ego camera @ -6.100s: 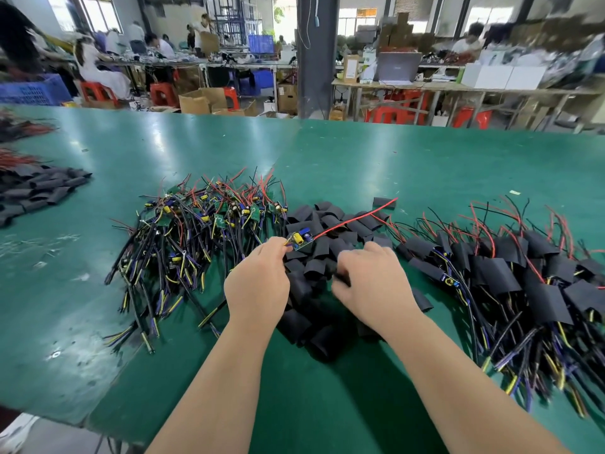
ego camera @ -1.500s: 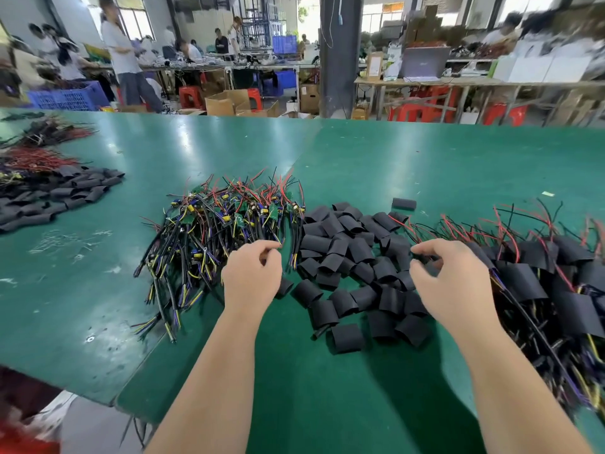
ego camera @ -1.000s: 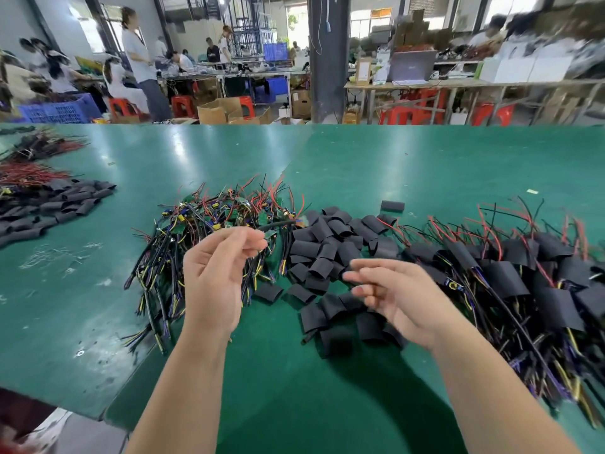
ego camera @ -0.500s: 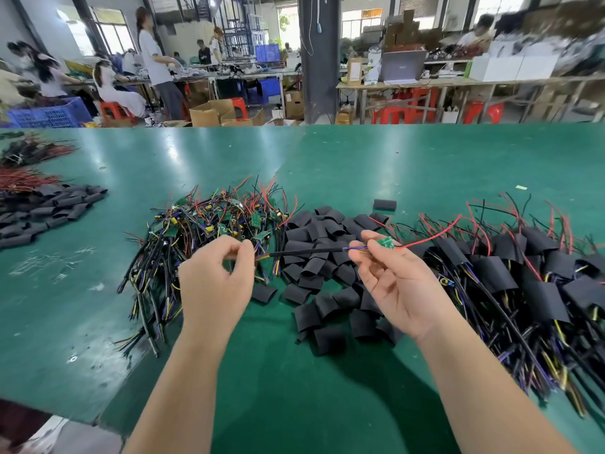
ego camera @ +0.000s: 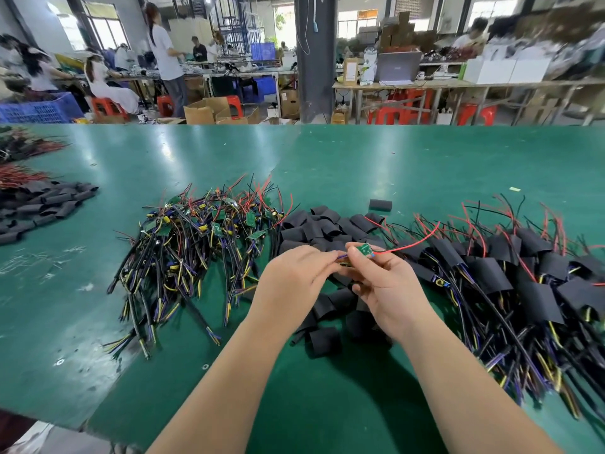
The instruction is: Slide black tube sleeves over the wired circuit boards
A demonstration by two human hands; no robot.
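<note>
The right hand [ego camera: 389, 290] holds a small green circuit board [ego camera: 366, 249] raised above the bench [ego camera: 360, 165]. Its fingers [ego camera: 359, 261] are curled and pinch the board between thumb and fingertips. The board's long axis runs roughly left to right across the view. A red wire [ego camera: 412, 245] leaves its right end and arcs away to the right and upward. A blue lead [ego camera: 340, 256] leaves its left end and points toward the left hand [ego camera: 294, 276]. The left hand's curled fingers [ego camera: 322, 257] close on that lead just beside the board, so the two hands nearly touch. What lies under the fingertips is hidden.

Directly beneath and beyond the hands is a heap of loose black tube sleeves [ego camera: 327, 227], short flattened pieces lying at all angles. One stray sleeve [ego camera: 380, 204] lies apart at the far side of the heap.

To the left of the heap is a pile of bare wired boards [ego camera: 203, 231], their red and black wire ends fanning away from the person and their dark cables trailing toward the near edge. To the right is a pile of sleeved boards [ego camera: 507, 267], black tubes covering the boards, with thin red and black wires rising behind them.

At the far left edge lies a second heap of sleeves [ego camera: 42, 204], with a bundle of red wires [ego camera: 19, 175] beyond it.
</note>
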